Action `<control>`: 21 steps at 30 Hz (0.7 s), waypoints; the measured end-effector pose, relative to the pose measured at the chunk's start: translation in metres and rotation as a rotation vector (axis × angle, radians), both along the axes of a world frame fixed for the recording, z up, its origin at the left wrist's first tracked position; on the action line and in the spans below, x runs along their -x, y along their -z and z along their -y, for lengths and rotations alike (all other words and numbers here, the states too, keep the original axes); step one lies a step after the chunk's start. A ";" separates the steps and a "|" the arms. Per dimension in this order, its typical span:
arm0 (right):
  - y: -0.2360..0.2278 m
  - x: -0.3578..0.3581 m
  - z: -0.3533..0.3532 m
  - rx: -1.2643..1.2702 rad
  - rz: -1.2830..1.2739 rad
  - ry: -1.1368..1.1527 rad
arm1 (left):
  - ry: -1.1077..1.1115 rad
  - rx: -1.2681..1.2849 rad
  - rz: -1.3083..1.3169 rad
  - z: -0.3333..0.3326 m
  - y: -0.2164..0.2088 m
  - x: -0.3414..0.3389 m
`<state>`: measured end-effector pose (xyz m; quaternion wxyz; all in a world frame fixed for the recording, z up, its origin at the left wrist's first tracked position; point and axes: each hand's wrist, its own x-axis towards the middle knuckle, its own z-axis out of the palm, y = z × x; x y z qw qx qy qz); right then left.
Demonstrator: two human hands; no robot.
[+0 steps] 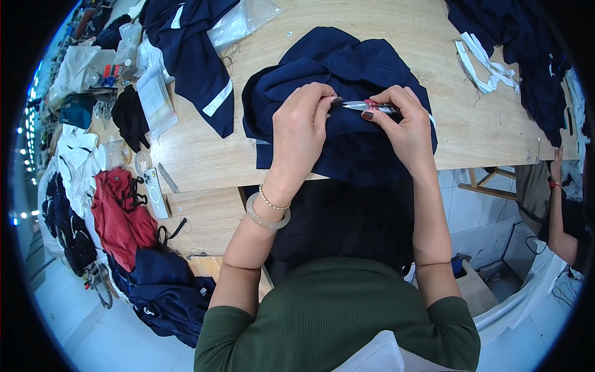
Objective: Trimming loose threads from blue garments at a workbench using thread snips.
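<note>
A navy garment [347, 149] lies bunched on the wooden table in front of me, its near part hanging over the edge toward my lap. Above it, my right hand [409, 121] grips small thread snips [355, 106] with silver blades, the tips pointing left. My left hand [297, 127] is closed in a pinch just at those blade tips, over the fabric. Whatever its fingers hold is too small or hidden to make out; it may be a thread or a bit of the cloth.
On the table [204, 167] lie another navy piece [195, 68] with a white strip, a clear plastic bag [245, 25], white strips [486, 65] and a phone [156, 193]. A red garment [121, 214] hangs at left. Another person's arm [561, 214] reaches in at right.
</note>
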<state>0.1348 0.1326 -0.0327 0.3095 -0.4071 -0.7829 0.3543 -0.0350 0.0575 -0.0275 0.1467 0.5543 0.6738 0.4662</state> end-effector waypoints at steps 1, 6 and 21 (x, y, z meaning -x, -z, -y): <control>0.000 0.001 0.000 -0.010 -0.003 -0.017 | -0.003 -0.008 0.008 0.000 0.001 0.000; 0.000 0.006 0.001 -0.030 -0.004 -0.031 | 0.006 -0.020 -0.008 -0.001 0.001 0.001; -0.005 -0.007 -0.005 0.042 0.015 -0.034 | 0.006 -0.026 0.007 -0.002 0.001 0.003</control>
